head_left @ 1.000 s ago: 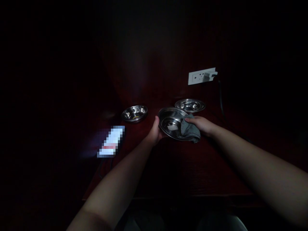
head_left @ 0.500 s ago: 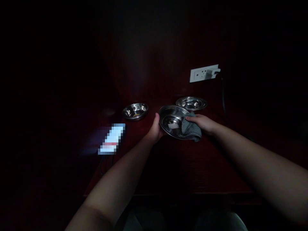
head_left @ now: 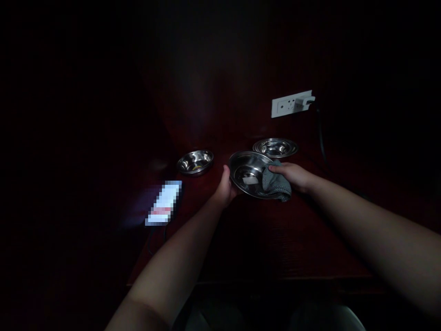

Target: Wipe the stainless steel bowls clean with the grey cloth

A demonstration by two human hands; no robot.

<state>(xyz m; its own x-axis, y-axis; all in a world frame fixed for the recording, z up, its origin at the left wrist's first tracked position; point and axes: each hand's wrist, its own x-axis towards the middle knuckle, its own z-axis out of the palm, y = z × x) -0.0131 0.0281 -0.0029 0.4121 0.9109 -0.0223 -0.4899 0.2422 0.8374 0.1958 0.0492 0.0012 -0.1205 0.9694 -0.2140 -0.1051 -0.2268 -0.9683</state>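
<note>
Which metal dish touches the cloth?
The middle dish, in the left hand; the right hand holds the cloth against it. The left dish and right dish lie untouched.

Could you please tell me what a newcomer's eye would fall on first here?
Probably the bright, pixelated screen at the left of the dark table. Next, the shiny metal bowl near the centre, its rim in the left hand, a grey cloth in the right hand against it. Then the white wall socket, upper right.
</note>
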